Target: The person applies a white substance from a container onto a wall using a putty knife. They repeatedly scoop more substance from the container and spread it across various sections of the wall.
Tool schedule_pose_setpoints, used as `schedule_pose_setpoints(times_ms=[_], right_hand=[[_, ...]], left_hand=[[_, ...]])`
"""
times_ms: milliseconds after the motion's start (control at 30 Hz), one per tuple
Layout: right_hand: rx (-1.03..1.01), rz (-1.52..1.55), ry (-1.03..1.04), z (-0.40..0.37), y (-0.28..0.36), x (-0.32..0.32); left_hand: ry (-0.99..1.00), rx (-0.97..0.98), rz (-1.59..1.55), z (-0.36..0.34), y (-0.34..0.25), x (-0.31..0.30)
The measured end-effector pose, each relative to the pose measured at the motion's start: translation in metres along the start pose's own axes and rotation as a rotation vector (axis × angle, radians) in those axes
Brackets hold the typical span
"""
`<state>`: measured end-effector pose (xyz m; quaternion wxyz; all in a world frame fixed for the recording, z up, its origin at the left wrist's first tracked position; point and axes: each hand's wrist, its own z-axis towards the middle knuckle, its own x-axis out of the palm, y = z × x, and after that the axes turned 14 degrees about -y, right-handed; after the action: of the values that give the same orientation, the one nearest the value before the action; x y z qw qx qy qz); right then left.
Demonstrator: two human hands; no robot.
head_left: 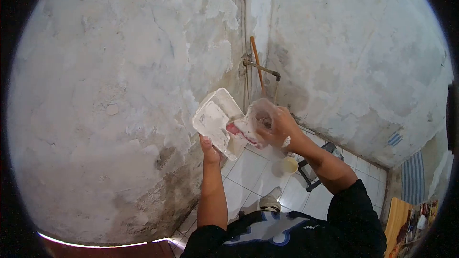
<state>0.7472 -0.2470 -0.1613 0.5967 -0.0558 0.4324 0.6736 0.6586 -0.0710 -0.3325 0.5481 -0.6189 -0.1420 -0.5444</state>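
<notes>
My left hand (209, 150) grips the lower left side of a white rectangular plastic tub (228, 101), thumb against its outer wall. White paste (210, 122) coats the inside of the tub, which is tilted toward me. In my right hand (283, 128) is a clear plastic container (262, 109), smeared with white paste and held at the tub's right edge. A pink-red piece (233, 128) shows between the two, partly covered in paste; I cannot tell whether it belongs to the clear container. White paste also sticks to my right wrist.
Patchy grey plaster walls (119, 67) meet in a corner ahead. A pipe (263, 68) and an orange-brown stick (257, 57) stand there. Below are white floor tiles (246, 169), a pale yellow bucket (289, 165) and a dark stool (306, 177). A wooden shelf (394, 220) is at lower right.
</notes>
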Motion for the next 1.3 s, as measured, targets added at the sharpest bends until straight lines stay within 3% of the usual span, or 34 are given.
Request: schedule_pose_setpoints(times_ms=[233, 367, 567, 633, 733, 867, 1067, 1133, 1300], right_hand=[[0.149, 0.18, -0.193, -0.004, 0.01, 0.023], [0.145, 0.099, -0.184, -0.012, 0.012, 0.037], [0.213, 0.099, -0.058, -0.015, 0.021, 0.049], [0.185, 0.194, -0.041, -0.016, 0.015, 0.056], [0.176, 0.192, 0.022, -0.03, 0.01, 0.077], [0.066, 0.173, 0.059, -0.035, 0.012, 0.09], [0.174, 0.317, 0.121, -0.042, 0.009, 0.121], [0.259, 0.424, 0.164, -0.046, 0.014, 0.132], [0.22, 0.468, 0.25, -0.057, 0.032, 0.154]], left_hand=[[-0.178, 0.011, -0.013, -0.016, -0.019, 0.007], [-0.127, 0.04, 0.026, -0.016, -0.012, -0.001], [-0.177, 0.025, 0.077, -0.022, -0.027, 0.021], [-0.064, -0.019, 0.029, -0.024, -0.033, 0.024], [-0.126, 0.096, 0.103, -0.015, -0.025, 0.0], [-0.087, 0.049, 0.149, -0.022, -0.031, -0.013], [-0.102, 0.032, 0.091, -0.033, -0.038, -0.044], [-0.188, 0.022, 0.088, -0.046, -0.044, -0.054], [-0.265, 0.05, 0.098, -0.062, -0.06, -0.081]])
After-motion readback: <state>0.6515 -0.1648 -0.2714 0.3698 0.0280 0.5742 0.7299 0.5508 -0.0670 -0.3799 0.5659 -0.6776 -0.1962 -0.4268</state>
